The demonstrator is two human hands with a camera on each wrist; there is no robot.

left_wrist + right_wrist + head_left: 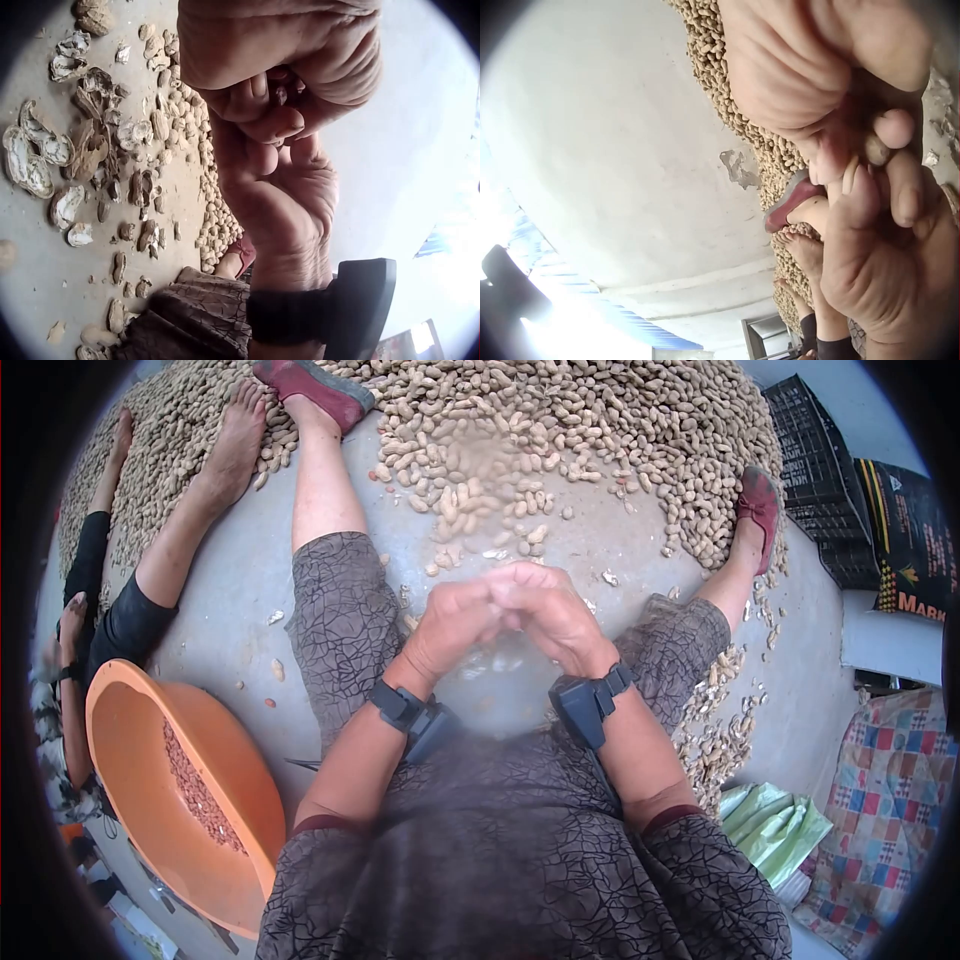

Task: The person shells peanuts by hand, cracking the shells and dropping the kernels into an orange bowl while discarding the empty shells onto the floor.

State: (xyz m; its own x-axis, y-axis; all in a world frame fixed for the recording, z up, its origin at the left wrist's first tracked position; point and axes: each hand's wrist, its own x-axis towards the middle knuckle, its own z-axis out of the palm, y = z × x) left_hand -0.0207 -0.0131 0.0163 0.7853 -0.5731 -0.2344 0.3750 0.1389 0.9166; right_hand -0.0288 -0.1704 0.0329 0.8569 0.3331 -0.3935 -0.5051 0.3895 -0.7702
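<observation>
In the head view, my left hand (450, 625) and right hand (555, 615) meet fingertip to fingertip above the floor. A small brownish peanut (877, 151) shows between the fingertips in the right wrist view, both hands gripping it with thumbs close together. Reddish peanut kernels (281, 93) peek out from within the curled fingers of the left hand in the left wrist view. Much of the peanut is hidden by the fingers. Ahead of the hands spreads a large heap of unshelled peanuts (560, 420).
At the left stands an orange basin (225, 750) with reddish kernels (200, 790) inside. Empty shells (720, 750) litter the floor by the right leg. Another person's bare foot (235, 445) rests at the heap. Black crates (815, 460) and a green bag (770, 830) lie right.
</observation>
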